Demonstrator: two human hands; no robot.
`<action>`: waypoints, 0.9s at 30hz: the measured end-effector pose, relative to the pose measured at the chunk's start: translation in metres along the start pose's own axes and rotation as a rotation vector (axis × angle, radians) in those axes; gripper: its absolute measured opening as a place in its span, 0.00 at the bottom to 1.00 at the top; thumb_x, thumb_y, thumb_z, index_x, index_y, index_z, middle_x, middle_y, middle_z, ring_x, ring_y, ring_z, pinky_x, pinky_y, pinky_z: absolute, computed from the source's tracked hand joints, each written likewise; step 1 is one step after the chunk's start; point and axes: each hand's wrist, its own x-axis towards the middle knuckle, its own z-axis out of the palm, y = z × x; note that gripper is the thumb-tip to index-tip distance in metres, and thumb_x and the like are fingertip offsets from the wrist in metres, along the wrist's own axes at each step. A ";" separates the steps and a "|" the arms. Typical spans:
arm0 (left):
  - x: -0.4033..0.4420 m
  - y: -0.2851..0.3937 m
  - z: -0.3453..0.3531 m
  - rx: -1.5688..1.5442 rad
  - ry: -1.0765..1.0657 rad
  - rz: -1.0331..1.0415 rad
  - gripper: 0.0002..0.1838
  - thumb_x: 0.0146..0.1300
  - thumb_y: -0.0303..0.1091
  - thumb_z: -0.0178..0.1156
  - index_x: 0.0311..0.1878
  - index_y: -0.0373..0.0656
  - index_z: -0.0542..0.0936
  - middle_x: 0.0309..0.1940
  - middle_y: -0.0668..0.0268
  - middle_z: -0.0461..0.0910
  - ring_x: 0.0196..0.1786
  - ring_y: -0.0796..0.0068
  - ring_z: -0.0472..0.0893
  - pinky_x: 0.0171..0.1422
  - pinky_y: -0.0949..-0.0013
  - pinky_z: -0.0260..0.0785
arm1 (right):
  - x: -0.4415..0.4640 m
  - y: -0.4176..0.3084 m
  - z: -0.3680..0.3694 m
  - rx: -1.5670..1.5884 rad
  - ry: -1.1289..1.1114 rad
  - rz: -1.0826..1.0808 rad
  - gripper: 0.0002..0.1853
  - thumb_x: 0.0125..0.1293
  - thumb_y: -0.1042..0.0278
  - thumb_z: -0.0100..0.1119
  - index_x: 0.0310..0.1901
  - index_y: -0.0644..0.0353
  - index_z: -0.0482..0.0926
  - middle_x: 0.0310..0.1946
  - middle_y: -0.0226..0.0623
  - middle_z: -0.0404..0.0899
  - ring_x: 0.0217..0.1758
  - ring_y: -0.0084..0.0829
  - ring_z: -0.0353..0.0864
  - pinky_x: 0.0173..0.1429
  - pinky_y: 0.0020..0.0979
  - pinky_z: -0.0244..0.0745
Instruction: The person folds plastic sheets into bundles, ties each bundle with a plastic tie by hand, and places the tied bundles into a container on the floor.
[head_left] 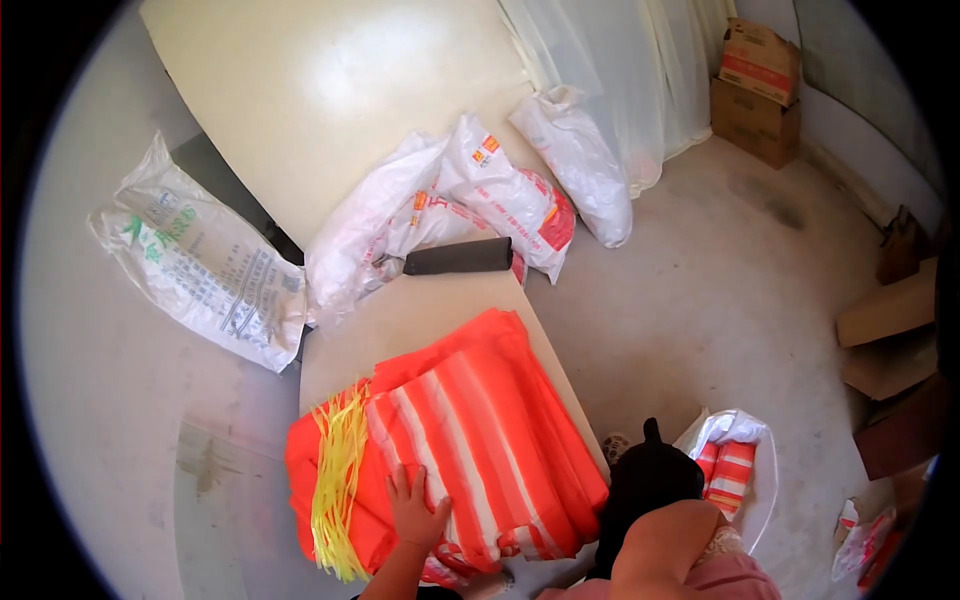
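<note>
- The left hand rests palm down, fingers spread wide, on a stack of folded orange-red cloth with white stripes, holding nothing.
- The cloth lies directly beneath this hand, near its lower left part, and spreads above and to the right of the fingers, on a pale worktop.
- A bundle of yellow strands lies over the cloth just left of the hand, apart from the fingers.
- The right hand is out of view, so I cannot tell its state; a bare arm bends at the bottom edge.
- Beside that arm is a black item, its nature unclear.
- To its right, an open white bag on the floor contains red-and-white striped rolls.
- A dark roll lies across the worktop's far end, against printed white sacks.
- A white sack with green lettering leans left of the worktop.
- Two cardboard boxes are stacked at upper right.
</note>
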 end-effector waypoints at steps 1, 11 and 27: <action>0.001 0.000 0.000 0.005 -0.001 0.005 0.43 0.59 0.51 0.74 0.77 0.47 0.74 0.85 0.44 0.55 0.84 0.23 0.51 0.84 0.33 0.54 | 0.000 0.001 0.001 -0.019 -0.016 -0.011 0.08 0.68 0.78 0.67 0.42 0.51 0.82 0.46 0.26 0.79 0.49 0.25 0.81 0.47 0.25 0.81; -0.001 0.007 -0.003 0.003 0.017 0.012 0.43 0.59 0.51 0.74 0.77 0.46 0.74 0.84 0.43 0.56 0.83 0.22 0.53 0.85 0.34 0.54 | -0.005 0.038 0.000 -0.316 -0.269 -0.226 0.06 0.69 0.75 0.67 0.38 0.49 0.82 0.42 0.25 0.79 0.45 0.24 0.82 0.44 0.24 0.82; 0.001 0.004 -0.001 0.014 0.034 0.024 0.42 0.62 0.51 0.72 0.78 0.48 0.73 0.85 0.47 0.55 0.83 0.23 0.53 0.84 0.34 0.55 | -0.028 0.092 -0.015 -0.440 -0.523 0.087 0.07 0.56 0.79 0.68 0.35 0.56 0.85 0.39 0.31 0.80 0.34 0.30 0.80 0.36 0.31 0.82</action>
